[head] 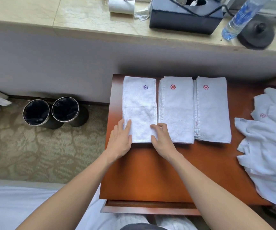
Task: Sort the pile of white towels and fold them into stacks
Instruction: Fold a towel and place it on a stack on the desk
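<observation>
Left hand [119,140] presses the towel [139,105] with fingers flat, right hand [163,140] with fingers bent on its edge; a shove could skew it into the next stack [176,105]

Bare table [150,171] before three folded stacks [176,110].

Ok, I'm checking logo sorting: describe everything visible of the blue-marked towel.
The blue-marked towel is white terry, folded into a long rectangle, flat on the table's left beside the red-marked stack, blue flower mark at its far end. The left hand rests on its near left corner; the right hand's bent fingers touch its near right edge.
</observation>
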{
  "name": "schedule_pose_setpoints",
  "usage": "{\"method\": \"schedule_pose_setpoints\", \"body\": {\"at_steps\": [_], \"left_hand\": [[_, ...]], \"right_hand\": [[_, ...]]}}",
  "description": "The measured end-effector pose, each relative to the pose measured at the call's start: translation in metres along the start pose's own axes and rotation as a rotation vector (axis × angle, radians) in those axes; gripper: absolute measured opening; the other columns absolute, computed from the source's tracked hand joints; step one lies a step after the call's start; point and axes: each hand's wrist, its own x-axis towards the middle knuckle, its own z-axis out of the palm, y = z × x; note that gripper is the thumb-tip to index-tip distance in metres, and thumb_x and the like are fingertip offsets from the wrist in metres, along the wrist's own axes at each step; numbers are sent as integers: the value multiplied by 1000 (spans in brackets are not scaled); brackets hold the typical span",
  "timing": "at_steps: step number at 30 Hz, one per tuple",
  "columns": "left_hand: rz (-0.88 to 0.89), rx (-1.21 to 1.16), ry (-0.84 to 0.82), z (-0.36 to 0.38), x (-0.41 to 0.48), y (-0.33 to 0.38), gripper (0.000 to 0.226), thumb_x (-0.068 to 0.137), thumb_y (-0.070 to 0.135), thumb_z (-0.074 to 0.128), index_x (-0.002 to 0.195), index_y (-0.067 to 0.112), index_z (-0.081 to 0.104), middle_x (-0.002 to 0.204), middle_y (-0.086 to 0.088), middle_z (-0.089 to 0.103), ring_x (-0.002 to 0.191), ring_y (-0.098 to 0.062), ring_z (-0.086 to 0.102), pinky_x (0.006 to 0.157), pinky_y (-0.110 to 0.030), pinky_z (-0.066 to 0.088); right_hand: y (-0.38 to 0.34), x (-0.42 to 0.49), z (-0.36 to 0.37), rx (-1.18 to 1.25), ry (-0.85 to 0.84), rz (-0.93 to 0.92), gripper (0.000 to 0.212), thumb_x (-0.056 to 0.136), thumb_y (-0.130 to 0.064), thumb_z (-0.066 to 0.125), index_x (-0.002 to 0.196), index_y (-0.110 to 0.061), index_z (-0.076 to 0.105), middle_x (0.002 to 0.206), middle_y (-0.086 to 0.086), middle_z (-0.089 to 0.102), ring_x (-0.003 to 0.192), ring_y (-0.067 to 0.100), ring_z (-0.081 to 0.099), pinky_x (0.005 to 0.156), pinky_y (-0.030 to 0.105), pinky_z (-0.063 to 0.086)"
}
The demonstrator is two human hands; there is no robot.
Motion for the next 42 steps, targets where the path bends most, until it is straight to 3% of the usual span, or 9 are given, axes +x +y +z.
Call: {"method": "schedule_pose_setpoints", "body": {"at_steps": [2,4,9,13,20,30,34,39,42], "left_hand": [[-46,69,20,3,-13,5,64,102,28,46,161,19,22,163,-17,13,137,-36,30,113,-45,28],[-47,103,34,3,-29,12,58,101,26,46,156,19,30,166,-18,7,147,-38,18,120,-48,20],[60,210,1,18,-81,47,57,102,25,45,157,19,31,169,-15,0,155,-37,-1,125,-50,8],[76,268,-8,34,-112,85,60,104,31,41,161,21,24,171,-11,-2,158,-32,-6,127,-51,2],[103,289,-16,105,-174,227,61,105,37,39,161,20,24,172,-9,3,158,-29,0,127,-51,3],[480,295,-30,172,-182,447,58,102,34,46,157,20,34,168,-4,24,156,-27,15,126,-51,10],[558,267,-12,186,-179,492,52,102,32,48,152,17,42,163,-5,35,152,-28,27,124,-48,15],[583,198,-15,203,-137,533,52,105,38,41,154,22,38,165,1,30,154,-21,21,125,-44,12],[641,166,-31,211,-109,562,51,104,37,43,152,21,43,163,-1,35,152,-24,28,123,-44,18]], "right_hand": [[0,-13,0,-11,-18,19,46,98,-9,53,144,-13,51,139,0,32,127,19,41,109,29,38],[2,-34,-3,-16,-28,23,46,98,-9,53,143,-14,52,137,0,35,127,21,44,111,39,41],[30,-97,-19,-104,-61,-3,49,101,-15,51,150,-16,47,146,2,40,137,19,42,118,32,32],[63,-145,-43,-247,8,-38,48,104,-22,48,152,-17,45,154,2,42,140,20,41,119,37,34],[181,-252,-96,-268,123,33,49,106,-31,49,154,-23,43,162,-2,38,150,16,31,124,36,24],[328,-373,-208,-141,313,185,47,105,-25,51,151,-19,46,157,-1,42,147,18,35,124,38,26],[355,-389,-233,-65,360,231,46,104,-21,53,149,-17,47,157,-2,41,148,17,31,122,35,20],[379,-373,-278,-38,414,236,43,104,-23,52,147,-22,50,154,-6,43,145,13,35,122,34,24],[394,-367,-309,-61,429,270,43,105,-23,51,148,-22,49,154,-6,43,145,12,35,122,33,24]]}}
